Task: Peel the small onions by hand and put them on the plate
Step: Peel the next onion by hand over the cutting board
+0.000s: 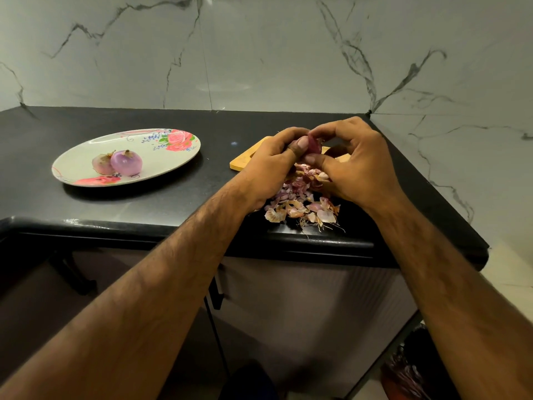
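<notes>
Both hands meet over the right part of the black counter. My left hand [272, 163] and my right hand [356, 166] both grip a small purple onion [313, 144], of which only a reddish patch shows between the fingertips. Below them lies a heap of onion skins [301, 204] with dry roots. To the left sits an oval plate [86, 157] with pink flower prints. Two peeled onions rest on it, a purple one [127, 163] and a paler one [102, 164] touching it.
A wooden cutting board [245, 160] lies behind my hands, mostly hidden. The counter's front edge [144, 226] runs below the plate, and the skins lie close to it. Marble walls close the back and the right side. A cabinet stands under the counter.
</notes>
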